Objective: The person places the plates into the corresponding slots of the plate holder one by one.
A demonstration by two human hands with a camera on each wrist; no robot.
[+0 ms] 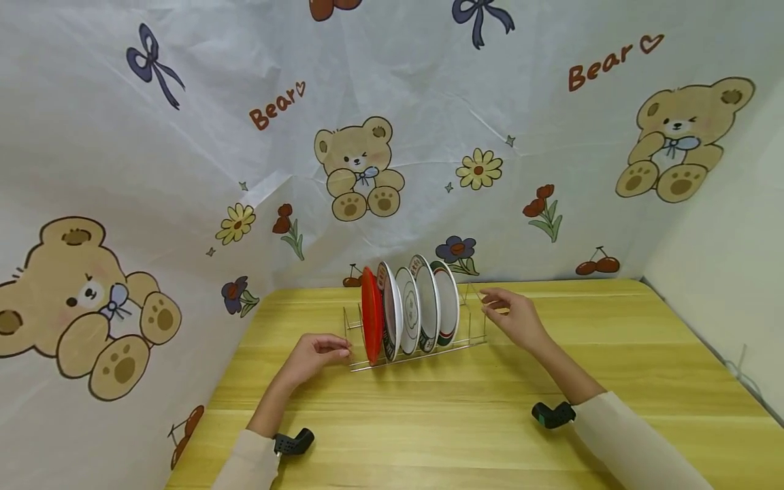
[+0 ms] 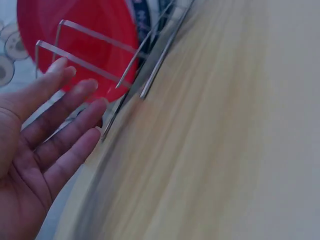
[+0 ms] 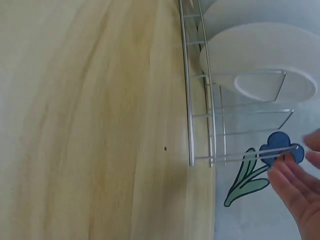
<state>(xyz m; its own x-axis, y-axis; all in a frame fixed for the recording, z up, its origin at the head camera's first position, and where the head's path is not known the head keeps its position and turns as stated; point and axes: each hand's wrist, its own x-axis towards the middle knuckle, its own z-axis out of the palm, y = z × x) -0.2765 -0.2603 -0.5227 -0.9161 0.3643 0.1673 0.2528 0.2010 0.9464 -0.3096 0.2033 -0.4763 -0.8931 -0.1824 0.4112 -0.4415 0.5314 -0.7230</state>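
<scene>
A wire dish rack (image 1: 416, 354) holds several plates upright in a row. At its left end stands a red plate (image 1: 371, 316); white plates with patterned rims, such as the rightmost white plate (image 1: 449, 304), fill the slots beside it. My left hand (image 1: 318, 355) is at the rack's left end, its fingers extended close to the wires by the red plate (image 2: 85, 45) in the left wrist view. At the other end is my right hand (image 1: 514, 318), fingertips right at the end wire, thumb and fingers apart. The right wrist view shows only part of this hand (image 3: 302, 195).
The rack stands on a wood-grain table (image 1: 429, 422), near its back edge. Behind it hangs a white cloth (image 1: 416, 88) printed with bears and flowers. Each wrist wears a black device, such as the right wrist device (image 1: 553, 414). A thin cable (image 1: 744, 371) lies beyond the right edge.
</scene>
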